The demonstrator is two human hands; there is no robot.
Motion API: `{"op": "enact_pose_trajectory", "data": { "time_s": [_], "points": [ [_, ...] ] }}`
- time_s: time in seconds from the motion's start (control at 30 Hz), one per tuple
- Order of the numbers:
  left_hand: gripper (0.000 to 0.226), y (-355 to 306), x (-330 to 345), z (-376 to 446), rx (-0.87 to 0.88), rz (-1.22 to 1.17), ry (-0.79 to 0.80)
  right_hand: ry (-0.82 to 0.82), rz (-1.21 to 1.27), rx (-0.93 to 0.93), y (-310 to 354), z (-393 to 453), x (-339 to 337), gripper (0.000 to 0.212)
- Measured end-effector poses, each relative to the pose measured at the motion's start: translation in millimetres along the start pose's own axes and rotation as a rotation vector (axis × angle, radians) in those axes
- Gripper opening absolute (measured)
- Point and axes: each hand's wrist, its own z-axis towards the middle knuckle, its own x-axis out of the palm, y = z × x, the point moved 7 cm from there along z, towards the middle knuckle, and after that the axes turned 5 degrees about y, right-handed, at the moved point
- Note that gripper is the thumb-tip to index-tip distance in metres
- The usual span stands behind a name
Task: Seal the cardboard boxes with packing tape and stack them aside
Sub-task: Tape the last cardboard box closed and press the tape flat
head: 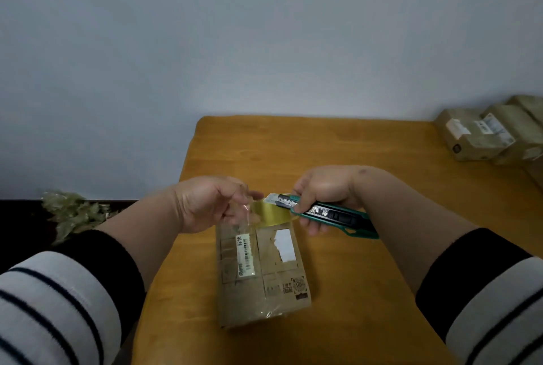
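A brown cardboard box (264, 276) with white labels lies flat in the middle of the wooden table (367, 159). Above its far end my left hand (211, 203) pinches a strip of clear packing tape (246, 217) that runs down to the box. A yellowish tape roll (271, 213) shows between my hands, partly hidden by them. My right hand (326, 191) grips a green and black utility knife (329, 214). Its blade is out and its tip points left at the tape.
Several sealed cardboard boxes (482, 132) stand in a row at the table's far right edge. A heap of crumpled tape scraps (73, 211) lies on a dark surface to the left. A plain wall rises behind the table.
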Motion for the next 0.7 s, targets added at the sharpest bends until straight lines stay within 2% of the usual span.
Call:
{"op": "enact_pose_trajectory", "data": {
  "time_s": [0.13,0.27,0.47,0.7],
  "points": [
    [0.010,0.6,1.7,1.1,-0.008,0.023,-0.009,0.012,0.024,-0.006,-2.1,4.2,1.3,0.009],
    [0.017,-1.4,-4.4,3.4,0.028,-0.056,-0.022,0.012,0.046,-0.024,-1.4,5.3,-0.3,0.011],
    [0.018,-1.0,-2.6,8.5,0.006,0.006,0.012,-0.076,0.033,-0.048,5.3,5.5,-9.6,0.027],
    [0.016,-4.4,-3.9,14.2,0.022,-0.039,0.023,-0.067,-0.086,-0.031,12.3,4.4,-12.7,0.014]
  ]
}}
